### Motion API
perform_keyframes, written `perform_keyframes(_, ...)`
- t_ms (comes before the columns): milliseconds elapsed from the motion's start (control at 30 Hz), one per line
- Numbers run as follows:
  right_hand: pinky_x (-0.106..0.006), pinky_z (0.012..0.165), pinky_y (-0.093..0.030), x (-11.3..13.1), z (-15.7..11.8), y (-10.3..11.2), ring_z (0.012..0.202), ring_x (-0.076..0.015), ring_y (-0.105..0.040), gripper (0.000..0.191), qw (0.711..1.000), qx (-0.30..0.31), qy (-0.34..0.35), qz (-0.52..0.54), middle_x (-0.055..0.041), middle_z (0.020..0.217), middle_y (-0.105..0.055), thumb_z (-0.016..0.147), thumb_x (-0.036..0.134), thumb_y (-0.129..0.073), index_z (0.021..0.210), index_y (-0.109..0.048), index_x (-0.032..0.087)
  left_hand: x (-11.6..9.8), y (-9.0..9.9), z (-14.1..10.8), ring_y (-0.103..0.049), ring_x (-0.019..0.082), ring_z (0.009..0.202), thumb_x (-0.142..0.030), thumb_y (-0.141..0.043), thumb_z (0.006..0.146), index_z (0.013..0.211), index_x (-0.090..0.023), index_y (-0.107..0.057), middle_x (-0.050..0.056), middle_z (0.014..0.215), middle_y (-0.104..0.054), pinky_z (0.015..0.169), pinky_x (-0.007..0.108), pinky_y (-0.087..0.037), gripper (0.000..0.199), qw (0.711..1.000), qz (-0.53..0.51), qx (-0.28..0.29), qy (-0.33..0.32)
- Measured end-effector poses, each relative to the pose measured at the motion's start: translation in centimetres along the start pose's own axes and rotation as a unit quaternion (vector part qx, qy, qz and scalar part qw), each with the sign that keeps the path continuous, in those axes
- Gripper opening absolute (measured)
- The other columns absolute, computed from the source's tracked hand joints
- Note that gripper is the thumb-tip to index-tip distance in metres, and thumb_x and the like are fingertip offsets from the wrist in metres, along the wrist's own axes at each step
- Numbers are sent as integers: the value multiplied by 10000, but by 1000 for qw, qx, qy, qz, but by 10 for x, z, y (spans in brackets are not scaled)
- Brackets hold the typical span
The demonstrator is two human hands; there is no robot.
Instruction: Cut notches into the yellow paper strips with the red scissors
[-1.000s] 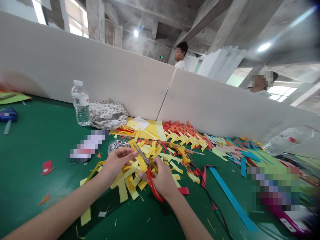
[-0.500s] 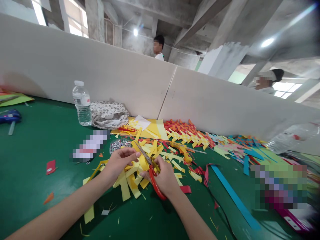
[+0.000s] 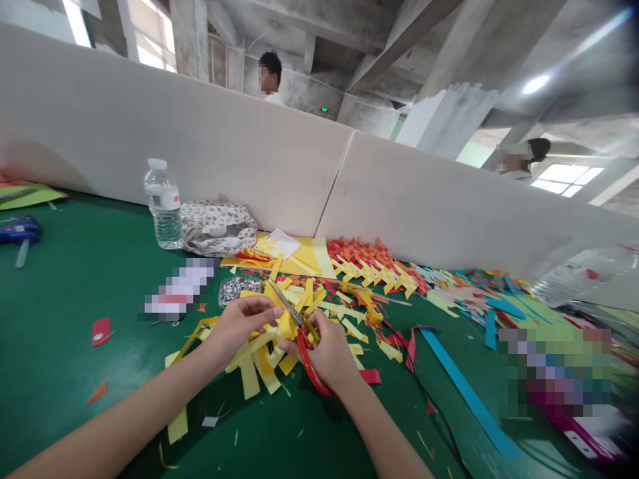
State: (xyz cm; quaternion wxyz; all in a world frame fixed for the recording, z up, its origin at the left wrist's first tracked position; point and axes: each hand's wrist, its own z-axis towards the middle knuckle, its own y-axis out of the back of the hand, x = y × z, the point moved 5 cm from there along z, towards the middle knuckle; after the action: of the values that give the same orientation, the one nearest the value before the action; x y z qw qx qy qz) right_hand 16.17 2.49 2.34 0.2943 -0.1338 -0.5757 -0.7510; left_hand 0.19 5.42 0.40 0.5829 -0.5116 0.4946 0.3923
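head view: it is the only one; clock directions are counted from the scissors.
done: red-orange woven pieces lie in rows at one o'clock, yellow woven pieces at two o'clock; i judge these to be finished.
left: loose yellow strips lie in a heap under the hands, spreading toward seven o'clock; much seems not yet used, though some may be only offcuts.
scissors: above the heap, blades pointing to eleven o'clock, red handles to five.
right hand: at four o'clock, curled closed, grasping the scissors by the handles.
left hand: at nine o'clock, fingers half bent, fingertips beside a yellow strip; whether they pinch it, i cannot tell.
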Motion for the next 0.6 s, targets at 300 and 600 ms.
perform_keyframes(300,-203,479,-294,1,0,0,515,-105,-417,349,1000,4,-1,11,46,596,-497,586,442,-641,687,-403,208,-1,-2,-2,-544,97,532,-279,-696,563,668,-185,-616,-20,586,-599,489,201,-387,162,1000,4,10,14)
perform_keyframes(600,-203,465,-288,1,0,-1,507,-101,-422,334,1000,0,2,24,50,586,-496,583,413,-641,676,-396,207,0,-5,-3,-531,96,514,-292,-684,579,675,-182,-612,-17,581,-591,477,201,-385,163,1000,12,11,20)
